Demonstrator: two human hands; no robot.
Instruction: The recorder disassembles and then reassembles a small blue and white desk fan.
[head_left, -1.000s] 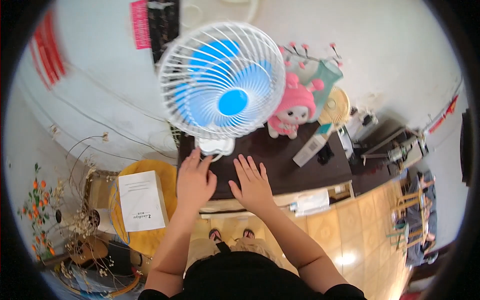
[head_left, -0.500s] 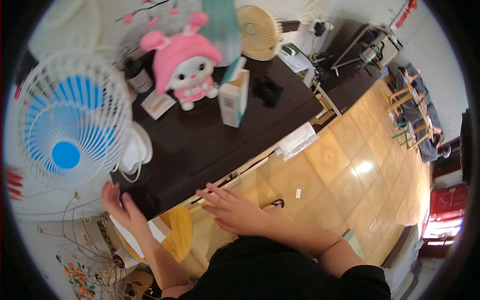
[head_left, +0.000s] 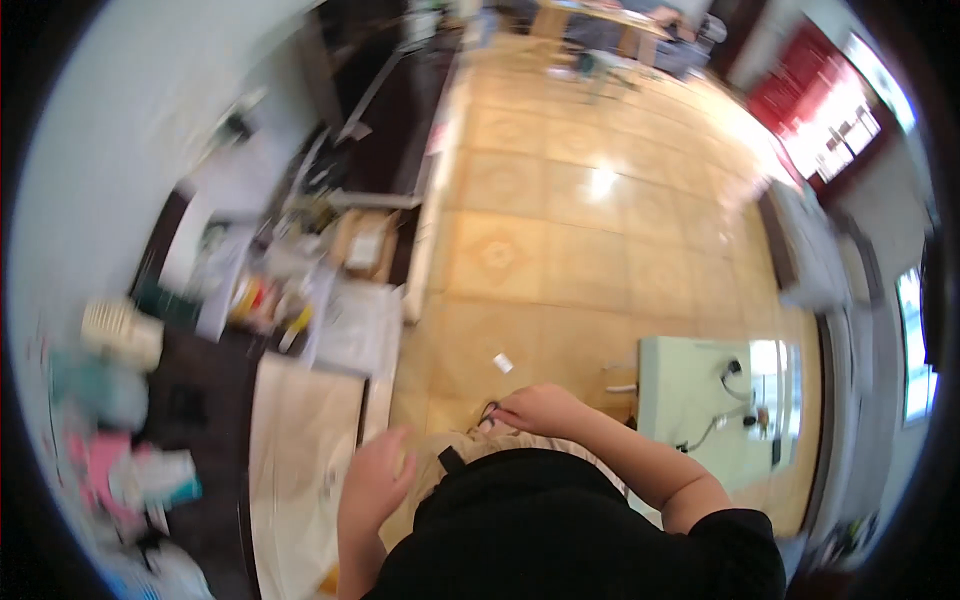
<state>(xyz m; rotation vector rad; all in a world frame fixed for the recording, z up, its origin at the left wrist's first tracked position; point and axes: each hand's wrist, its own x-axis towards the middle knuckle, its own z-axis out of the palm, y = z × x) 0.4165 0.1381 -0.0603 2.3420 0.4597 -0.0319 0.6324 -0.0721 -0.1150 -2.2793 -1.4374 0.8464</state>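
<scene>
My left hand (head_left: 374, 482) is raised beside the front of the dark cabinet (head_left: 212, 400). It is smeared by motion, its fingers point up with the thumb apart, and nothing shows in it. In front of my body hangs my right hand (head_left: 545, 411), fingers loosely stretched toward the left. No object is visible in it, and part of its fingers is blurred. Just past those fingertips a dark sandal strap (head_left: 489, 410) shows on a foot. A pink and white plush toy (head_left: 105, 475) sits blurred on the cabinet at the far left.
A pale green table (head_left: 690, 400) with black cords stands at the right. An open drawer (head_left: 285, 310) full of odds and ends juts from the cabinets, near a cardboard box (head_left: 366, 245). Tiled floor (head_left: 560, 270) stretches ahead, with a small white piece (head_left: 502, 363) on it.
The view has swung right, from the cabinet top toward the floor and the green table. The toy and fan have shifted to the lower left. My hands have drawn away from the cabinet edge.
</scene>
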